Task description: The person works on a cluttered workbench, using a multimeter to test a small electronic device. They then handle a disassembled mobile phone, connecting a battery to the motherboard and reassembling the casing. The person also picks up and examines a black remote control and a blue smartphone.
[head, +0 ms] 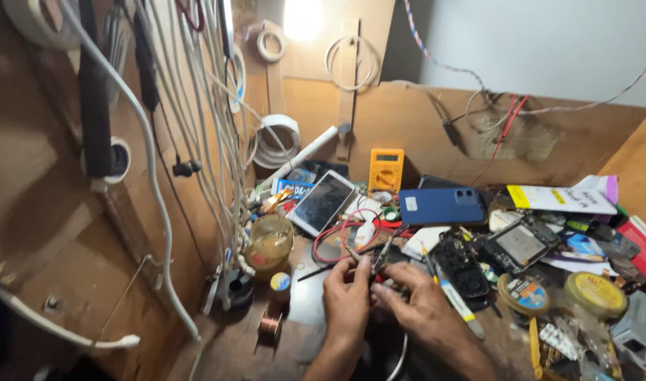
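Two bare hands work close together at the bottom edge of the view, over a crowded wooden desk (231,346). The left hand (346,300) has its grip clenched around a thin metal probe (354,254) that pokes up past the fingertips; the right hand (416,305) has its grip pinched on a second slim tool (384,255), and its thumb and fingers touch the left hand's. Whatever small part lies between the fingers is hidden by them. Red wire (337,236) loops just behind the two tool tips.

Clutter crowds the hands on every side. To the left stand one glass jar (269,242) of amber fluid, one small round tin (280,282) and one spool of copper wire (269,325). Behind lie one white-framed phone (323,202) with a dark screen, tilted against other things, one orange multimeter (386,171) standing upright against the back wall, and one blue phone (441,206) lying back up. To the right lie one black opened phone frame (460,268) and one opened phone (519,245) showing its insides, so four phones in all can be counted. Two flat round tape rolls (523,293) lie near the right edge, the second one yellow (596,293). One pen-like tool (453,300) lies just beside the right hand.

A thick bundle of white cables (196,106) hangs down the left wall, and it blocks the view of that wall and of the desk's left corner. Three coils of white wire (275,141) hang on the back panel.
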